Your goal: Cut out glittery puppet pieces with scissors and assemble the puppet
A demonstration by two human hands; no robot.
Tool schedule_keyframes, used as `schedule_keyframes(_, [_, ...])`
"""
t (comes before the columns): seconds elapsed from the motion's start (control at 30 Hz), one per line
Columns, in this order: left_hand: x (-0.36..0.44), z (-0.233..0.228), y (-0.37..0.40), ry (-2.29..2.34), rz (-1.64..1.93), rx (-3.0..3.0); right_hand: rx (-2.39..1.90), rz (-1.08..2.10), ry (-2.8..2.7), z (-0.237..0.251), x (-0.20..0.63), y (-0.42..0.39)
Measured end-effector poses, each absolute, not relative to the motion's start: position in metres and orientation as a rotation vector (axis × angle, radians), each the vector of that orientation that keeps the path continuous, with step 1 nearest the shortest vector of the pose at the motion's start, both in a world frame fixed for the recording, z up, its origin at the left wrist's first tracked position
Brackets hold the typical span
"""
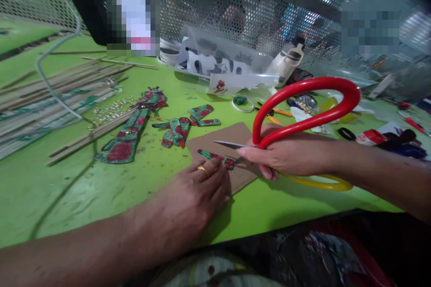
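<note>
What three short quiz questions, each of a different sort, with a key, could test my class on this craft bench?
1. True or false: the right hand holds scissors with one red and one yellow handle.
2. Which lies under the painted strip that the left hand presses down? A) cardboard B) a glass plate C) a towel
3. Fill in: on the left of the green table lies a bundle of thin wooden ____.

Key: 1 true; 2 A; 3 sticks.
</note>
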State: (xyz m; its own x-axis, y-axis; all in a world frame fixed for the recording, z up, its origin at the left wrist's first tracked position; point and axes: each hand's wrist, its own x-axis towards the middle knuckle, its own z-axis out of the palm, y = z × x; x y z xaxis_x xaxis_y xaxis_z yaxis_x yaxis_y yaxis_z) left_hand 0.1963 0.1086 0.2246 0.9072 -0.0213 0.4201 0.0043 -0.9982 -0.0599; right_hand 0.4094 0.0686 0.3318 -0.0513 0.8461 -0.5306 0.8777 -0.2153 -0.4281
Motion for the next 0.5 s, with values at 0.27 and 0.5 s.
schedule_keyframes(0.27, [0.195, 0.224, 0.106, 0.097, -0.536, -2.946, 2.027, -1.068, 2.105, 0.33, 0.407, 0.068])
schedule_keyframes(0.5, [0.198, 0.225, 0.105, 0.061, -0.572, -2.942, 2.099, -1.113, 1.945, 0.33, 0.398, 0.069])
